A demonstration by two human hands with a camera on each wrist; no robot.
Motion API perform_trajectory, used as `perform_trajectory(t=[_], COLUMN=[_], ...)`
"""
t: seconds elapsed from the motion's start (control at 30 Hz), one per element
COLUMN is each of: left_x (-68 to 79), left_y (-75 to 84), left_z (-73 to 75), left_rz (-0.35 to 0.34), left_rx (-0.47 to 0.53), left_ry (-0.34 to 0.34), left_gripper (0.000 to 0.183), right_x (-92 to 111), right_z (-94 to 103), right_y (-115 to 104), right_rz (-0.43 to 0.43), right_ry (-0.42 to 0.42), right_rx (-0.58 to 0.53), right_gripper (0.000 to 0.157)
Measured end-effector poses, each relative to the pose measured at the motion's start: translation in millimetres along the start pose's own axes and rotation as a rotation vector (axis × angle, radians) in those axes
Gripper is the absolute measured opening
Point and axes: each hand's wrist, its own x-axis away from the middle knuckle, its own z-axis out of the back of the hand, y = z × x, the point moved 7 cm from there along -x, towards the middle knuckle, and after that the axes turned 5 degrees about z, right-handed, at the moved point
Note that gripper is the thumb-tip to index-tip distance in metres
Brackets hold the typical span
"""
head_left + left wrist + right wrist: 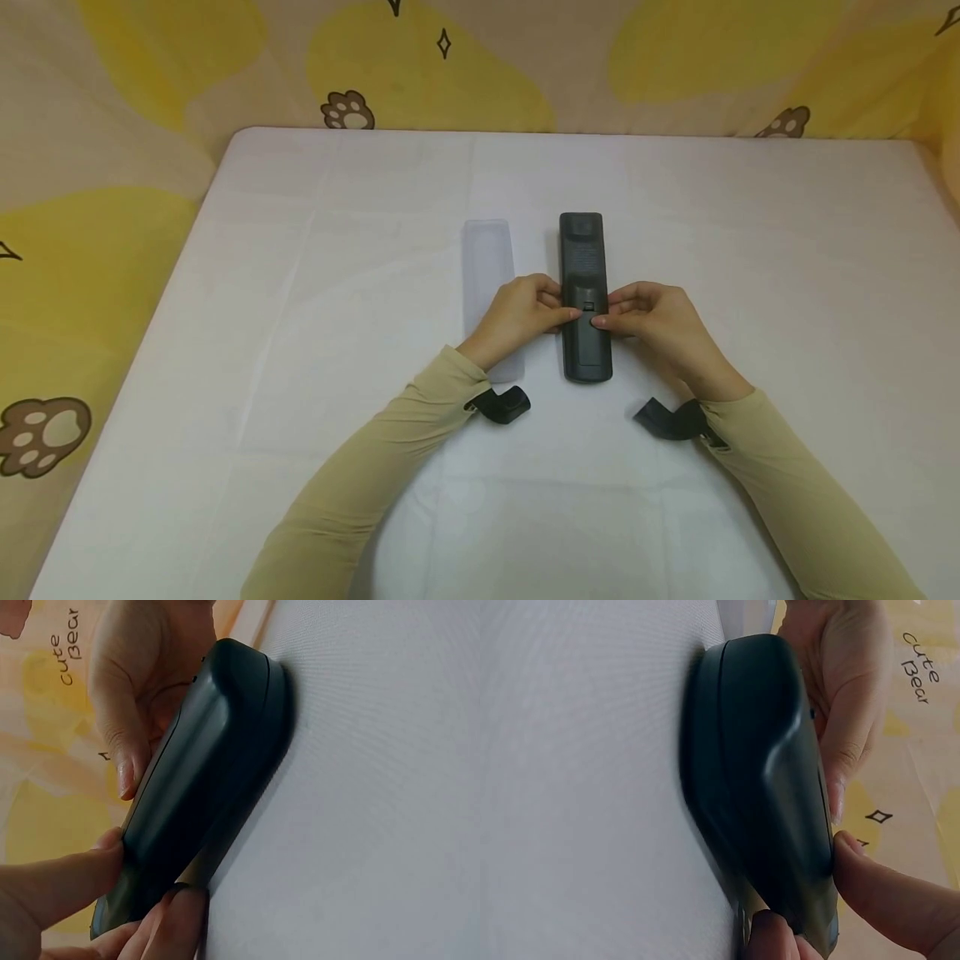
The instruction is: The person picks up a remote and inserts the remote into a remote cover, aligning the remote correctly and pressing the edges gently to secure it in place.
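A dark remote control [587,350] lies with its back up, its battery cover facing me, its long side running away from me. My left hand [525,312] grips its left edge, thumb on the back near the cover's latch and fingers along the side. From the right, my right hand [660,325] pinches the opposite edge, its thumb also on the back. Both wrist views show the remote [202,757] from its near end, with fingers partly beneath its side. In the right wrist view the thumb [885,900] presses the back's edge.
A clear, flat plastic sleeve or case [486,258] lies left of the remote, partly under my left hand and wrist. The white table [337,250] ends at a patterned yellow cloth [427,75] behind. Black wrist mounts [506,406] protrude from both sleeves.
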Motion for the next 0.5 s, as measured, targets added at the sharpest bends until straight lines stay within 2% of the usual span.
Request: perform_trajectory(t=[0.5], left_x=[1.6], left_y=[0.5], left_z=[2.9], left_rz=[-0.014], left_rx=[-0.030], left_ry=[0.043], left_gripper=[0.033], right_x=[0.6], right_z=[-0.2], right_y=[0.3], right_rz=[-0.001], right_ry=[0.005], right_rx=[0.059], right_gripper=[0.048])
